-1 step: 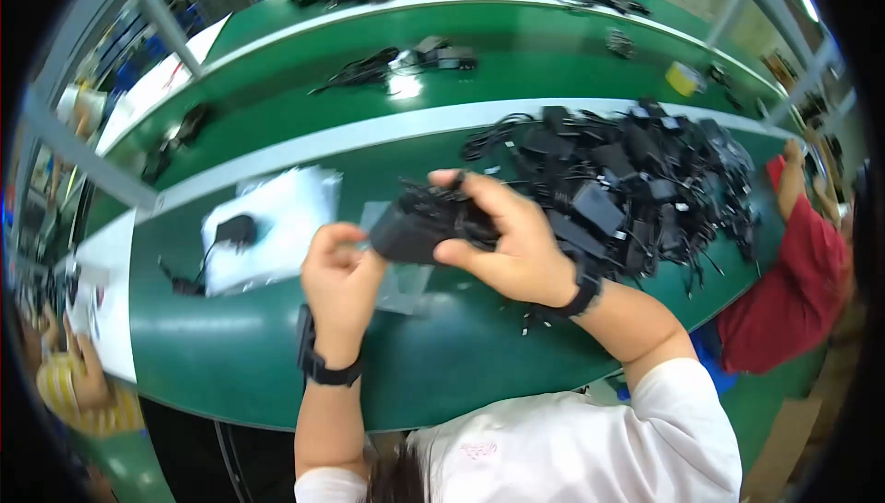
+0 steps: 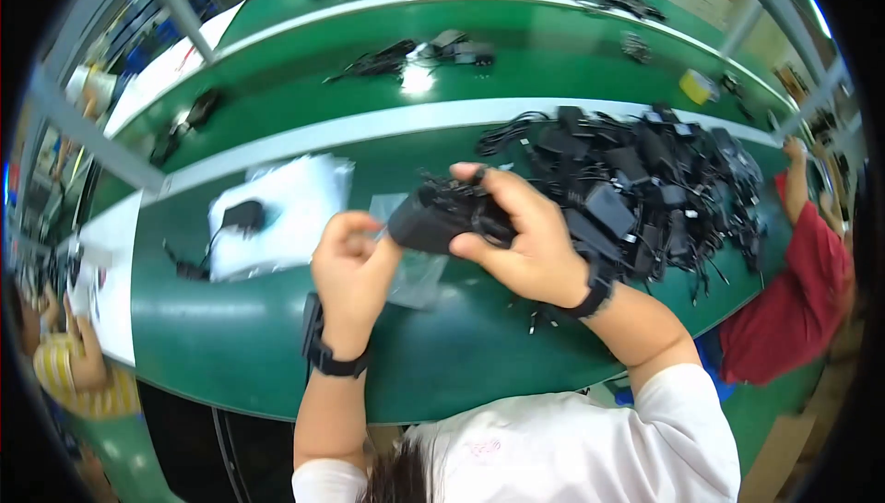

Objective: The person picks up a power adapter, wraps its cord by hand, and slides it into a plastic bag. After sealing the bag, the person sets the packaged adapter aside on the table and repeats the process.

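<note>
My right hand point(image 2: 535, 249) grips a black power adapter point(image 2: 422, 226) with its cable bundled on top, holding it above the green bench. The thumb presses on the near side and the fingers reach over the far side. At the adapter's left end is my left hand point(image 2: 353, 268), its fingers curled in and its thumb close against the casing. What that hand pinches, if anything, is too blurred to make out. Beneath the adapter a clear plastic bag point(image 2: 417, 289) lies on the bench. Each wrist wears a black band.
A large heap of black adapters and cables point(image 2: 636, 180) covers the bench's right side. On the left, another adapter point(image 2: 243, 216) rests on a stack of clear bags point(image 2: 300, 194). A white ledge point(image 2: 369, 132) runs behind. A person in red point(image 2: 793, 309) is at the right.
The whole view has shifted slightly, so the bench and hands appear a little further right. The right hand's hold on the adapter looks the same.
</note>
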Demonstrator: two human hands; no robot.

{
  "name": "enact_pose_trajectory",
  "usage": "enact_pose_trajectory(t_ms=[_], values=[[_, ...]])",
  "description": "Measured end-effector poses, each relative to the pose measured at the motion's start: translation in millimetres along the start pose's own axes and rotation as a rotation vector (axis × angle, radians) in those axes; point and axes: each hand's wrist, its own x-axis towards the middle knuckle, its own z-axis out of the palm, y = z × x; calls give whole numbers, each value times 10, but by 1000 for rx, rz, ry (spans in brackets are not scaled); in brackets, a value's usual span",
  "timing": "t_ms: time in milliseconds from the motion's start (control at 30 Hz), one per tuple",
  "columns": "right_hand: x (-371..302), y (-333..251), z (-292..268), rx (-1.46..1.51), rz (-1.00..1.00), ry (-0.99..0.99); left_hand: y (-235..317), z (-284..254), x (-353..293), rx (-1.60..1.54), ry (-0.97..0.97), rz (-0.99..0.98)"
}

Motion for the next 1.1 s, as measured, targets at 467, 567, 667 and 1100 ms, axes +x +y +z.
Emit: enact_pose_trajectory(t_ms=[467,567,667,1100], values=[[-62,-100,219,-463,-206,-202,27,50,105,-25,75,13],[-47,-92,241,-627,-127,-351,52,71,94,13,69,23],[-13,-10,300,-673,-226,-361,67,183,-19,415,-11,377],[168,118,325,1013,566,18,52,330,-96,517,70,818]])
